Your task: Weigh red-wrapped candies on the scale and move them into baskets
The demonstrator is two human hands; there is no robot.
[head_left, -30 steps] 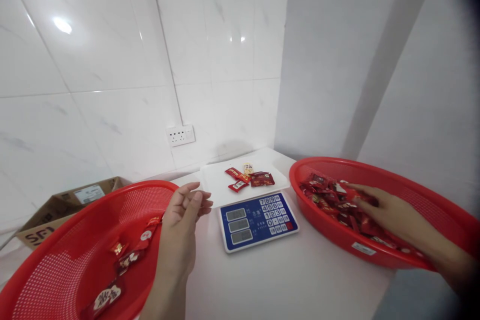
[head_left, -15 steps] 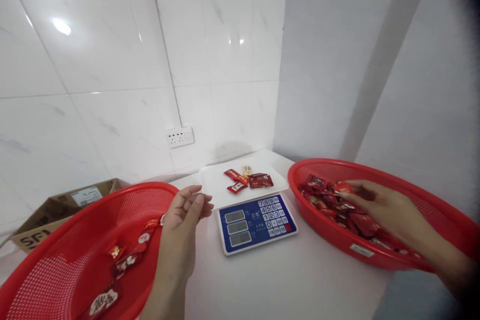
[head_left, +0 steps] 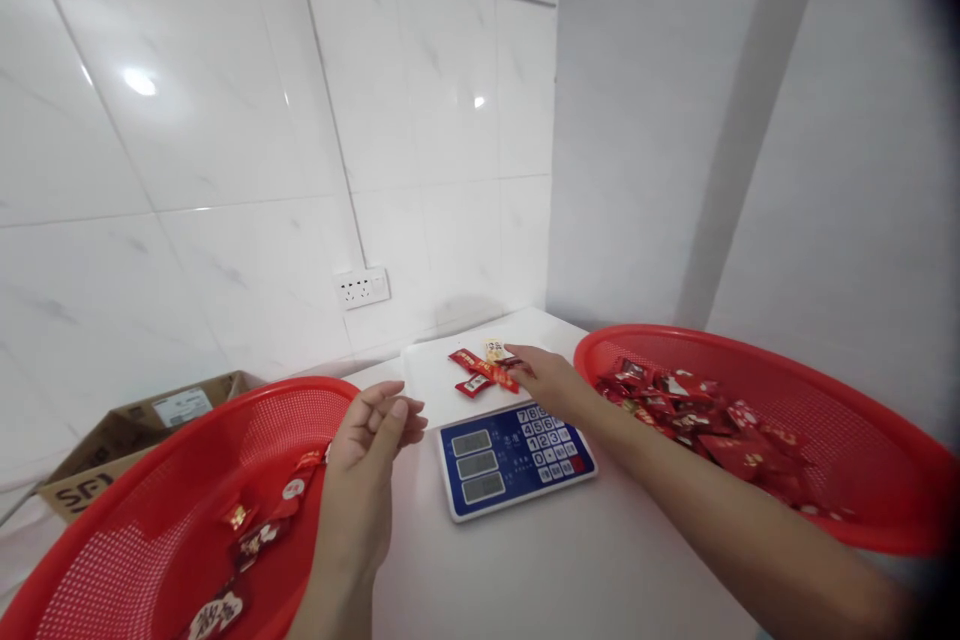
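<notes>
My right hand (head_left: 544,375) is over the scale's white weighing plate (head_left: 431,378), its fingertips pinching a red wrapped candy (head_left: 505,379). Against it on the plate lie other wrapped candies, including a red stick-shaped packet (head_left: 466,359) and a cream one (head_left: 494,349). The fingers partly cover a darker red packet. My left hand (head_left: 375,428) hovers by the inner rim of the left red basket (head_left: 97,530), palm turned inward. Its fingers are loosely curled and a little apart, with nothing visible in them. Between my hands sits the scale's blue keypad panel (head_left: 517,455).
To the right, a red basket (head_left: 660,332) holds a pile of wrapped candies (head_left: 720,420). A few candies (head_left: 259,540) lie in the left basket. Behind that stands an open cardboard box (head_left: 97,465). A wall socket (head_left: 362,288) is above the white table (head_left: 540,570).
My right hand has moved left from the right basket to the weighing plate, bringing a red candy. My left hand stays by the left basket. The view has tilted up slightly.
</notes>
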